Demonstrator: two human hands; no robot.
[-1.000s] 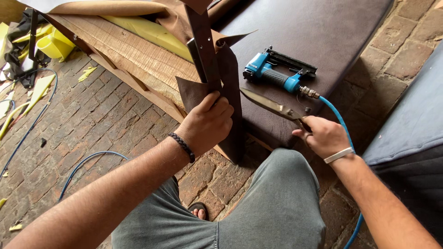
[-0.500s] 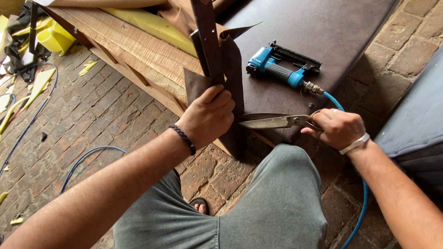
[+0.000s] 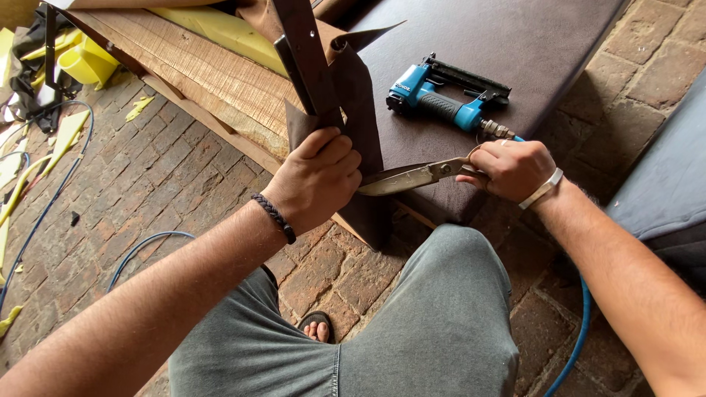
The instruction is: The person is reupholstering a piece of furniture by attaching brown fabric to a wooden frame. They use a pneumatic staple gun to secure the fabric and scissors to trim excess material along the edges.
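My left hand (image 3: 318, 179) grips a loose flap of dark brown leather-like fabric (image 3: 360, 95) at the corner of an upholstered panel, pulling it up. Steel scissors (image 3: 412, 176) sit in my right hand (image 3: 510, 169), their blades pointing left and reaching the fabric just beside my left fingers. The panel's brown covered face (image 3: 515, 37) stretches to the upper right. Its bare wooden frame (image 3: 198, 77) and yellow foam (image 3: 220, 29) show at the upper left.
A blue pneumatic staple gun (image 3: 441, 99) lies on the brown panel, its blue air hose (image 3: 577, 331) running down past my right arm. Yellow foam scraps (image 3: 70, 129) and another blue hose (image 3: 140, 250) lie on the brick floor at left. A grey cushion (image 3: 662, 176) is at right.
My right hand brought the scissors leftwards, from beside the staple gun up to the fabric flap. My left hand kept its grip on the flap.
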